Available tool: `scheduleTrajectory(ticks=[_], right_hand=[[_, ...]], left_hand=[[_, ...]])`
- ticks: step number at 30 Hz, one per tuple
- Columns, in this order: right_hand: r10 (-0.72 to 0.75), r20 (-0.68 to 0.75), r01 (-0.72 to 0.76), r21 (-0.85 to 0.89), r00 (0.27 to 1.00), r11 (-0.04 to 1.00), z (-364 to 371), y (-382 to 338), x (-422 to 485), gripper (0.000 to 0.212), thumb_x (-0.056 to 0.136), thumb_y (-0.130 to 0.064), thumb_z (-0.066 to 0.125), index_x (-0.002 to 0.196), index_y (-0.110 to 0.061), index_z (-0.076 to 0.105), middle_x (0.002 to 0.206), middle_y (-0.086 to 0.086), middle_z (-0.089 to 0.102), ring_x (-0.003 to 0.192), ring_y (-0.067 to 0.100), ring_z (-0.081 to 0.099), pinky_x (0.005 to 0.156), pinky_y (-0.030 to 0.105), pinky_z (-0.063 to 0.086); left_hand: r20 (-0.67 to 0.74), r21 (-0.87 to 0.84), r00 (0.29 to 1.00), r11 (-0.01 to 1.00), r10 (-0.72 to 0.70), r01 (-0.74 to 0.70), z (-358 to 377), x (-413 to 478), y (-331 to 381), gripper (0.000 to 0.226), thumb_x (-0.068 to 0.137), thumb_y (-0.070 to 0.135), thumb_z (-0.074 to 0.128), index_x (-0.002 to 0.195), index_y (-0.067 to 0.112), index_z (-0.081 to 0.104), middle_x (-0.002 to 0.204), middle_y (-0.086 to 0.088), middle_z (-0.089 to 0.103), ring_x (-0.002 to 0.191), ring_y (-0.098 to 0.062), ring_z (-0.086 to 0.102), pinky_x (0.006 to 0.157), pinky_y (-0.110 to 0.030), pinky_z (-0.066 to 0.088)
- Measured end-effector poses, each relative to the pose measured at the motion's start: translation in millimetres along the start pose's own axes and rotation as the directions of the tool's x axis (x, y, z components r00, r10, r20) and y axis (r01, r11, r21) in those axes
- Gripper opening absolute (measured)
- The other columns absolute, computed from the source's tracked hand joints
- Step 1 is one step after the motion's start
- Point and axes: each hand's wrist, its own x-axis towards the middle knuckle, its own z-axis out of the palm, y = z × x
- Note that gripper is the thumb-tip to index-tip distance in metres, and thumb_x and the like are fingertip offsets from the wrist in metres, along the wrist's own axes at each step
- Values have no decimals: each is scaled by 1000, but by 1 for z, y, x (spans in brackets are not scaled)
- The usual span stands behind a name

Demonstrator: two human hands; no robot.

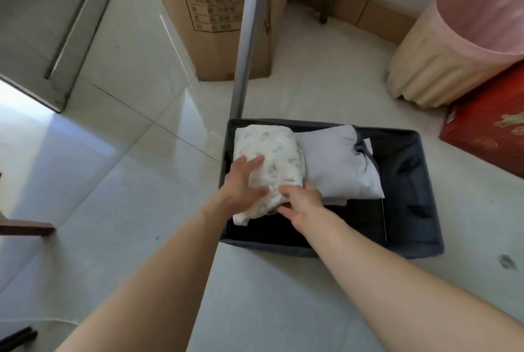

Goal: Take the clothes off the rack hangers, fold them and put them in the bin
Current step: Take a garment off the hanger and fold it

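Note:
A dark fabric bin (425, 198) stands on the floor. In its left part lies a folded white patterned garment (272, 159), and to its right a folded pale grey garment (337, 164). My left hand (243, 181) rests flat on the white garment's near left side, fingers spread. My right hand (300, 201) holds the white garment's near edge, with fingers tucked under the cloth. The bin's near and right parts show a dark bottom.
A grey metal rack pole (246, 39) rises just behind the bin's far left corner. A tall cardboard box (215, 11) stands behind it. At the right are a cream waste basket with a pink liner (442, 48) and a red box (487, 127). Pale tiled floor surrounds the bin.

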Motion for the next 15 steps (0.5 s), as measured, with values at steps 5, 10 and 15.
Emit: scheduleTrajectory(ticks=[5,10,15], right_hand=[[-18,-41,14,-99,999,995,2,-2,0,42,89,5,60,129,-8,55,113,12,65,79,21,65,47,28,54],[-58,-101,16,-372,993,928,-3,-9,-21,52,82,-16,70,127,-10,44,118,9,58,99,27,62,64,34,56],[-4,-125,-47,-403,992,914,-24,-24,-65,44,93,-17,60,131,-8,42,111,11,57,88,23,61,71,36,58]], left_hand=[[52,165,998,986,-21,12,7,5,-3,72,94,14,57,153,32,22,164,1,4,150,-21,5,120,-35,9],[94,314,990,947,-109,74,-2,-9,17,75,96,28,56,155,31,10,164,1,-4,150,-25,-4,120,-39,8],[45,255,987,957,-157,140,-15,-46,49,67,96,30,57,154,24,23,163,-4,10,149,-27,9,119,-39,16]])
